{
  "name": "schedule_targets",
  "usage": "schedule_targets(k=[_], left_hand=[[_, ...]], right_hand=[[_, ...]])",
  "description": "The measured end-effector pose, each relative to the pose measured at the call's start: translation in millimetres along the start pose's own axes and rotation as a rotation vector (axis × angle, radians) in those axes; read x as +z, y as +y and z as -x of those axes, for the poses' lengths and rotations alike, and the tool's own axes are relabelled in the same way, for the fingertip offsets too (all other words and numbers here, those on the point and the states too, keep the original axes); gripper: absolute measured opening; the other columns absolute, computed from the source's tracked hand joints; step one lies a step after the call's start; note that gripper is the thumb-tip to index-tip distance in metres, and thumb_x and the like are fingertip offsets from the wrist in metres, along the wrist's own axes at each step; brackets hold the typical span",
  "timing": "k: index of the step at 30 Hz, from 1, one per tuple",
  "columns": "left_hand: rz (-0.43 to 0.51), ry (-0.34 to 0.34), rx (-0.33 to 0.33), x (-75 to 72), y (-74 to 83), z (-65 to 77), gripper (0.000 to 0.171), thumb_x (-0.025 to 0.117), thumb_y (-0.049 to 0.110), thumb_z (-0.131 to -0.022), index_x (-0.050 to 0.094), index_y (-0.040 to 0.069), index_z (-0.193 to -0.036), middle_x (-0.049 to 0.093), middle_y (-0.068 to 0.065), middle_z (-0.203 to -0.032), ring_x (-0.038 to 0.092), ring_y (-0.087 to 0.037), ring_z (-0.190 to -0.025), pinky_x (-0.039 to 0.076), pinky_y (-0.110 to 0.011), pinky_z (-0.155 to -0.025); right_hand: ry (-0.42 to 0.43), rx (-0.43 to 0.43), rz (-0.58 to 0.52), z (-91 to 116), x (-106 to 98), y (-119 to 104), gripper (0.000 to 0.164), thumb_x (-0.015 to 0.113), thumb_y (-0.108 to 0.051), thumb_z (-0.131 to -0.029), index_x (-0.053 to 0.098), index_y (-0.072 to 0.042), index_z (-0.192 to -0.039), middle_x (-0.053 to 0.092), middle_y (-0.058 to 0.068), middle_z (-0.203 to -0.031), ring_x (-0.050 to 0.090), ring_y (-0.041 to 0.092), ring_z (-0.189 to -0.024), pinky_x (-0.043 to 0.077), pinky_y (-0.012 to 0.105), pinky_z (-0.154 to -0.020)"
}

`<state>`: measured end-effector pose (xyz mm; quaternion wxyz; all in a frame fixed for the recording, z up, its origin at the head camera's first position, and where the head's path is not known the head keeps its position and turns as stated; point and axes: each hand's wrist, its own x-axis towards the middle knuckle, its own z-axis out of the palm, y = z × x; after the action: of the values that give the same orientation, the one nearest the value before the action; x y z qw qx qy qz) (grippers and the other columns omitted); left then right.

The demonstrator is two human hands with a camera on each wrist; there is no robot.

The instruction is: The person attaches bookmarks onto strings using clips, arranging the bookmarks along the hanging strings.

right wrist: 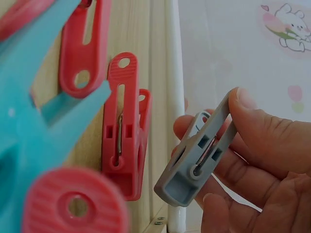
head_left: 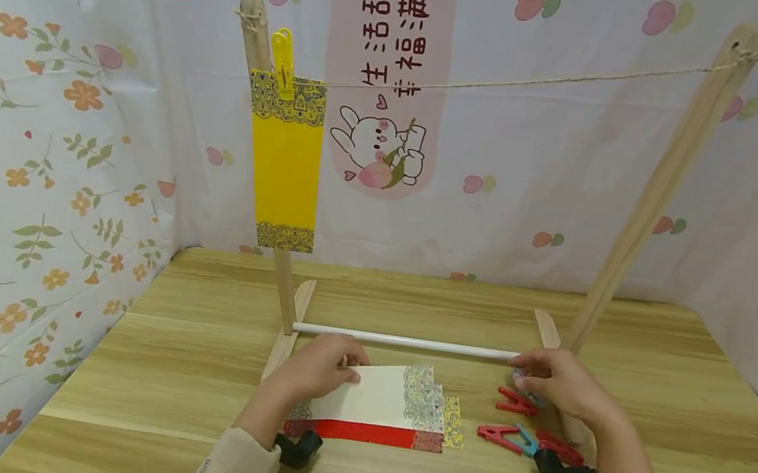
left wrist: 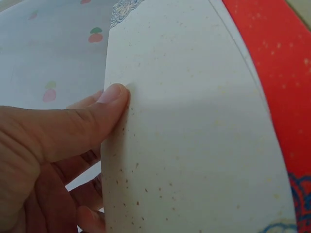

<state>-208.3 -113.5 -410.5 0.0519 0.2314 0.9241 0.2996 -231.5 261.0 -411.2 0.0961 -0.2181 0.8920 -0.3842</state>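
My left hand (head_left: pixel 323 365) pinches the edge of a cream paper sheet (left wrist: pixel 189 116) with a patterned end, thumb on top and fingers behind. Beneath it a red sheet (head_left: pixel 363 433) shows along the near side, and a yellow patterned end (head_left: pixel 453 421) sticks out to the right. At the right, my right hand (head_left: pixel 569 384) holds a grey clothespin (right wrist: pixel 197 148) between thumb and fingers. Just left of that clothespin in the right wrist view lies a red clothespin (right wrist: pixel 121 131), with a blue clothespin (right wrist: pixel 29 102) closer to the camera.
A wooden stand with two posts (head_left: pixel 646 208) carries a twine line (head_left: pixel 520 82) across its top. From the line's left end hangs a yellow sheet (head_left: pixel 286 174), clipped by a yellow clothespin (head_left: pixel 283 63). A white rod (head_left: pixel 406 342) joins the feet behind my hands.
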Motion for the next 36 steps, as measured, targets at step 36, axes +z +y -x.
schedule_targets(k=[36], left_hand=[[0.170, 0.207, 0.103, -33.1, -3.8, 9.0, 0.006, 0.070, 0.006, -0.090, 0.071, 0.007, -0.096, 0.069, -0.004, -0.092, 0.055, -0.013, -0.083, 0.049, -0.030, -0.080]], right_hand=[[0.066, -0.093, -0.093, -9.3, 9.7, -39.5, 0.032, 0.064, -0.010, -0.096, 0.062, 0.007, -0.123, 0.074, 0.017, -0.106, 0.064, -0.002, -0.095, 0.053, 0.020, -0.078]])
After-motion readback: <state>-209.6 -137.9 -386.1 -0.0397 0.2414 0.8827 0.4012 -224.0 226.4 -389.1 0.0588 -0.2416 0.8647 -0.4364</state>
